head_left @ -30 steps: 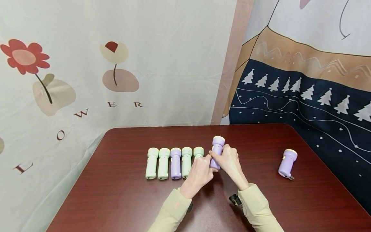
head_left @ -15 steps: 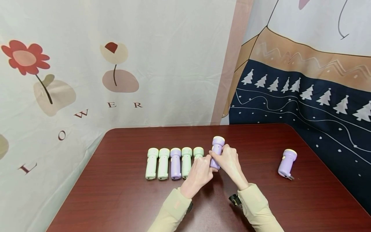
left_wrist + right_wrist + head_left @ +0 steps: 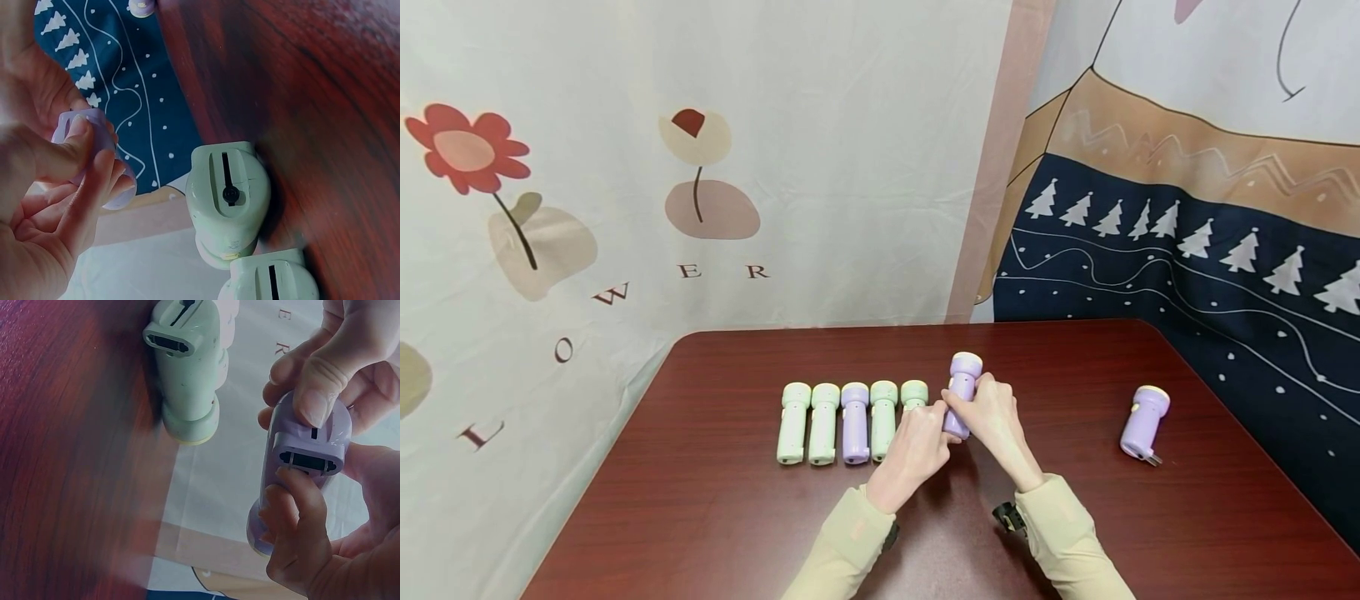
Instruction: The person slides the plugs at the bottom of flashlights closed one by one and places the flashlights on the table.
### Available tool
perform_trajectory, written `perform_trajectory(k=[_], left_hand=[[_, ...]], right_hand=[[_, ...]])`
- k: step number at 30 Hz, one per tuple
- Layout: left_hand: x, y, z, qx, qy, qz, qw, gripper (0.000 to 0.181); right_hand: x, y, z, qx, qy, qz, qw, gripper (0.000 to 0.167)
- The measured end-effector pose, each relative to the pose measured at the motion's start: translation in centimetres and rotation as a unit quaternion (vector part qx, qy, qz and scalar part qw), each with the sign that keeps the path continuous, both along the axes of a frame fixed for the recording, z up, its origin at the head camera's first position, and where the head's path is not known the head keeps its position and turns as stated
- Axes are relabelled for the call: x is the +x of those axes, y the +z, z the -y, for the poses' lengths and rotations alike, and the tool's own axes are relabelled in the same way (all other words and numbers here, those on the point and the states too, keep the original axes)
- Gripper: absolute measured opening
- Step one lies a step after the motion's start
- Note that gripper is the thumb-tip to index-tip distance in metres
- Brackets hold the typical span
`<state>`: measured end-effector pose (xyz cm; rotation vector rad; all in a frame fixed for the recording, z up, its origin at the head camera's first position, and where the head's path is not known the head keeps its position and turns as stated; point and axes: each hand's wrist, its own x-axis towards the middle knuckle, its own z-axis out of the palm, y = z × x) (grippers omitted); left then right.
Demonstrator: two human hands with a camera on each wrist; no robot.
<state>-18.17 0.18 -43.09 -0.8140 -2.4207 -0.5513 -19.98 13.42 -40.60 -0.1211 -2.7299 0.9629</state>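
A purple flashlight [image 3: 962, 385] is held above the table between both hands, its wide head pointing away. My right hand [image 3: 996, 417] grips its body from the right. My left hand [image 3: 917, 450] holds the near end, and in the right wrist view the left thumb [image 3: 314, 403] presses on the slider slot. Below that thumb, the end opening [image 3: 307, 462] shows metal prongs inside. Left of the hands lies a row of flashlights: a green one [image 3: 792, 425], another green [image 3: 823, 425], a purple one [image 3: 854, 425], then a green one [image 3: 883, 417] and one [image 3: 914, 392] partly hidden by the left hand.
Another purple flashlight [image 3: 1142, 423] lies apart on the right side of the brown table [image 3: 700, 533], metal prongs sticking out of its near end. Printed cloth [image 3: 850, 167] hangs behind the table's back edge and along its right side.
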Motion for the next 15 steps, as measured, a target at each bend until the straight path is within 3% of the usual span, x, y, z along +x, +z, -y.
perform_trajectory(k=[15], left_hand=[[0.1,0.0,0.02,0.0,0.001,0.012,0.9999,0.024]], right_hand=[[0.09,0.07,0.02,-0.003,-0.002,0.004,1.0,0.043]])
